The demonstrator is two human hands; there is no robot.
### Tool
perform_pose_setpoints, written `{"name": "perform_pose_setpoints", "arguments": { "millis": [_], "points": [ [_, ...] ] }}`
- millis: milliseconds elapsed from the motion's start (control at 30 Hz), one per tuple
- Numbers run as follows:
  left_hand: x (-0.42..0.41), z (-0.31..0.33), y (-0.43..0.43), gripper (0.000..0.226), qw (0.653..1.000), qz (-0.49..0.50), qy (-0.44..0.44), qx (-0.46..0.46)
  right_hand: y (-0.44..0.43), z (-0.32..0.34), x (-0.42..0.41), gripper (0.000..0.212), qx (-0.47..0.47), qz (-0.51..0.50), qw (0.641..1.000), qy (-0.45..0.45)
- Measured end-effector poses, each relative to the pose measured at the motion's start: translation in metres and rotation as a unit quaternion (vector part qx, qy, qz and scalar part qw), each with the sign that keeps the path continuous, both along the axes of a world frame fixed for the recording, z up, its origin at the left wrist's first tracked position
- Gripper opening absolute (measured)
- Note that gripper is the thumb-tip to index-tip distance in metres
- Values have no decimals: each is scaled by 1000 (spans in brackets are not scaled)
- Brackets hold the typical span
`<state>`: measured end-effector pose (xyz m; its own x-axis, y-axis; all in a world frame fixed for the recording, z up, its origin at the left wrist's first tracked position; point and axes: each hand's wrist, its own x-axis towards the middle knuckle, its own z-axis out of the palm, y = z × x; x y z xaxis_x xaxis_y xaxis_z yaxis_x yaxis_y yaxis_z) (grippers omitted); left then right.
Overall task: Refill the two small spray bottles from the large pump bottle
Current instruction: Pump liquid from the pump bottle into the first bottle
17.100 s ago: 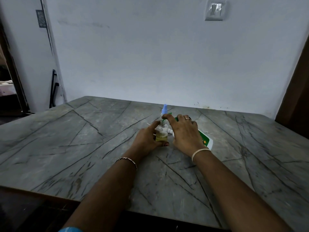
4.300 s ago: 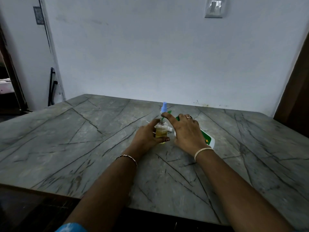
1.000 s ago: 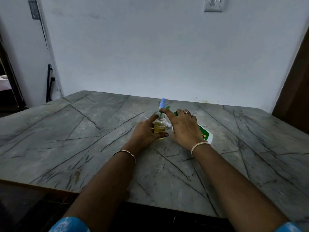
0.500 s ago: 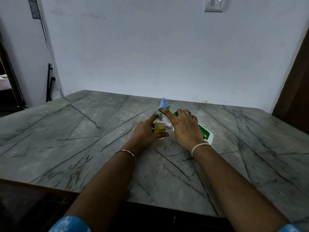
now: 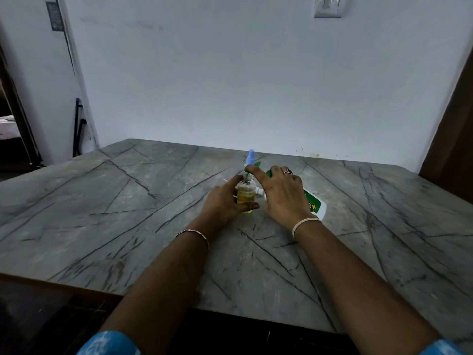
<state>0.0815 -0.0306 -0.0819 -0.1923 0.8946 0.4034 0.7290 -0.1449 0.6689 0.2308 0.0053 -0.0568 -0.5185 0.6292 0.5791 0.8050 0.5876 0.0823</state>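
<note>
No real change over the last second: left hand grip clamped on small spray bottle, right hand grip on pump bottle at 3 o'clock, fill ongoing.

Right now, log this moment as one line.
left hand: holds small bottle upright | right hand: on pump bottle | stage: filling

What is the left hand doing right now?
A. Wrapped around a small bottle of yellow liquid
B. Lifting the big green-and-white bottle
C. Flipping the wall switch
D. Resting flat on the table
A: the left hand is wrapped around the small bottle of yellow liquid, which stands upright on the table.
</note>
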Motion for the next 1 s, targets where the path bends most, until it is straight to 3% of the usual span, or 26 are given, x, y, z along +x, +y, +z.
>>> {"name": "perform_pose_setpoints", "arguments": {
  "millis": [1000],
  "points": [
    [0,1,0,85,1000,1,6,-2,1,0,3,88,-6,2,1000,-12]
  ]
}}
